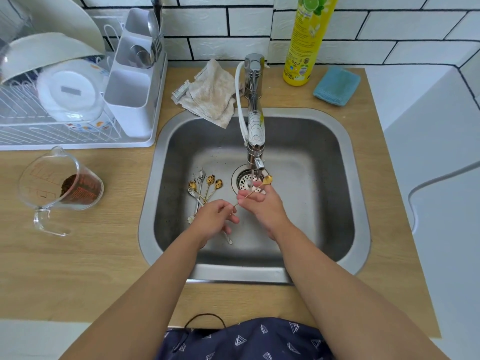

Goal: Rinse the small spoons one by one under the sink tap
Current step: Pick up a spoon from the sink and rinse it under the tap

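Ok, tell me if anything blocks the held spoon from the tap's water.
Nothing visible does. The gold spoon, held by both the left hand and right hand, already sits beside the stream under the tap.

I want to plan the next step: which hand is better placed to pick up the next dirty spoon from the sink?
Probably the left hand: it is directly beside the dirty spoons, pinching only the handle end. The right hand steadies the gold spoon under the tap.

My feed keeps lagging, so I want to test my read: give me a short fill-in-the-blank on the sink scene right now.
1. The gold spoon is held by ____ hands.
2. Its bowl sits under the ____, beside the drain strainer.
3. The unrinsed spoons lie in the sink to the person's ____.
4. The measuring jug rests on the ____.

Missing words: both; tap; left; countertop
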### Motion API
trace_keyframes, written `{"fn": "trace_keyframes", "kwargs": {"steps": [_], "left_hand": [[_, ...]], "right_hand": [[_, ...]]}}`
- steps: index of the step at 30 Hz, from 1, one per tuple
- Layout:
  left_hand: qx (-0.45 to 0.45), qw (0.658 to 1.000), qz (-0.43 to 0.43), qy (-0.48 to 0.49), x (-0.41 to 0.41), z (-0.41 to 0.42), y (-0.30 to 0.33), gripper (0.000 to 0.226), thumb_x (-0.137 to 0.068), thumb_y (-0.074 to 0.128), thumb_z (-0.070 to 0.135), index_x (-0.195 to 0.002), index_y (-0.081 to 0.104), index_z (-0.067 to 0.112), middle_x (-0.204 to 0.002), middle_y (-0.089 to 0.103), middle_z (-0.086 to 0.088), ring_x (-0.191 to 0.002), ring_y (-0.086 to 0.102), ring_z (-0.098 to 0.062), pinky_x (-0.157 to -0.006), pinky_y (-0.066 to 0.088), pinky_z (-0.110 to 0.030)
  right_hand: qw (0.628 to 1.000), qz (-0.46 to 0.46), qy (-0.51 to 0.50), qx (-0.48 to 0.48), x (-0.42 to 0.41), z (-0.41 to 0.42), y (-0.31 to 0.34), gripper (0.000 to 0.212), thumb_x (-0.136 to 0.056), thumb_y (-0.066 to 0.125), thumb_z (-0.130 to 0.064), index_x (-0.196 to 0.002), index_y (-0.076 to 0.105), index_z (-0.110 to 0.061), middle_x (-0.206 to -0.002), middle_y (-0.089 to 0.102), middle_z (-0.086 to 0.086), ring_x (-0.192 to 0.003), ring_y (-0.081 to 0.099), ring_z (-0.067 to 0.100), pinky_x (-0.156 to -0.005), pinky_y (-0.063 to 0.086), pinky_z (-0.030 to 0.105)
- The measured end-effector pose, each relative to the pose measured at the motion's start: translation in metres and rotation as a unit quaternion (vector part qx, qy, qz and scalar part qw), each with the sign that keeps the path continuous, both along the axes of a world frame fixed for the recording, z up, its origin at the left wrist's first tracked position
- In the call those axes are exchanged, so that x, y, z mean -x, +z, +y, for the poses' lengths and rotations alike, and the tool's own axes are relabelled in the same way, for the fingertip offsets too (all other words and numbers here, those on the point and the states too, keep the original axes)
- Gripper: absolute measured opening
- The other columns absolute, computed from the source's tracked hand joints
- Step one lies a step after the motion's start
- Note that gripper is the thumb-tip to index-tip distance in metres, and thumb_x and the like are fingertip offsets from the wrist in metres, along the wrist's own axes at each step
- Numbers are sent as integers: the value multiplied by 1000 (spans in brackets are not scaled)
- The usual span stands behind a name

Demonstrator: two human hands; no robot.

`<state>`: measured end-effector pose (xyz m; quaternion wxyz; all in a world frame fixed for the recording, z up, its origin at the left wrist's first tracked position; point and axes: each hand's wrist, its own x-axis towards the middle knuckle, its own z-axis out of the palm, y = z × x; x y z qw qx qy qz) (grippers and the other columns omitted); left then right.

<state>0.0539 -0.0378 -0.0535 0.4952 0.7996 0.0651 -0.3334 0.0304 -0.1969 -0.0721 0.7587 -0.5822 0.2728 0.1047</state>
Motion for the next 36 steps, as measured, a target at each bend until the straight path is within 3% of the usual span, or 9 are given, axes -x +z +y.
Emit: {"fn": "trace_keyframes", "kwargs": {"steps": [4,8,11,19,24,26,29,32,36], "left_hand": [[0,1000,10,-10,1,2,1,22,-104,47,26,-99,61,10,-83,77,0,-45,59,-14,-42,43,-17],[20,999,23,-39,1,10,4,22,-103,50,27,-98,61,9,-85,77,1,-41,53,-14,-42,42,-18],[10,997,14,-69,4,14,2,22,-102,50,30,-96,60,12,-85,77,3,-42,50,-15,-45,42,-21],[-19,995,-50,-87,3,8,-1,22,-103,46,30,-93,58,15,-86,76,9,-42,55,-17,-52,45,-25],[10,997,-39,-61,3,6,1,21,-104,45,29,-95,59,16,-86,76,7,-42,51,-15,-47,46,-22],[9,997,-41,-63,4,5,0,21,-104,45,28,-94,59,16,-86,76,7,-41,49,-15,-47,45,-22],[-16,995,-52,-81,5,5,-2,21,-103,45,29,-92,59,19,-84,76,9,-40,49,-13,-44,43,-20],[-44,992,-66,-99,3,4,-5,22,-105,42,30,-93,58,20,-78,74,9,-40,50,-9,-44,41,-19],[-27,995,-51,-75,2,3,-8,27,-104,37,32,-86,54,22,-68,62,7,-50,49,-10,-53,41,-27]], "right_hand": [[999,6,29,40,0,6,0,64,-81,85,-9,-133,51,-20,-103,81,-2,-97,76,7,-96,54,28],[1000,6,-12,12,-6,7,3,13,-98,67,-15,-110,64,-11,-91,80,6,-87,79,17,-74,61,25],[999,14,-30,-5,-7,6,6,26,-109,47,-27,-101,64,-9,-85,80,9,-82,80,24,-67,62,27],[990,21,135,10,4,5,2,14,-98,68,-14,-91,77,-7,-89,79,7,-86,77,18,-89,61,29],[999,38,15,-3,-6,-4,6,23,-101,65,-26,-105,76,-6,-96,82,1,-93,78,12,-86,54,18],[997,47,-51,-19,-10,-9,5,20,-102,65,-26,-104,76,-10,-94,82,-1,-93,78,12,-96,49,24],[998,50,-20,-8,-7,-8,4,15,-99,68,-24,-100,77,-12,-98,82,0,-93,78,12,-100,50,27],[996,29,84,12,0,3,7,7,-92,75,-14,-90,80,-9,-98,80,2,-92,78,16,-81,57,18],[999,22,-35,16,-7,4,8,7,-93,73,-11,-93,79,-6,-99,81,9,-95,78,20,-90,60,27]]}}
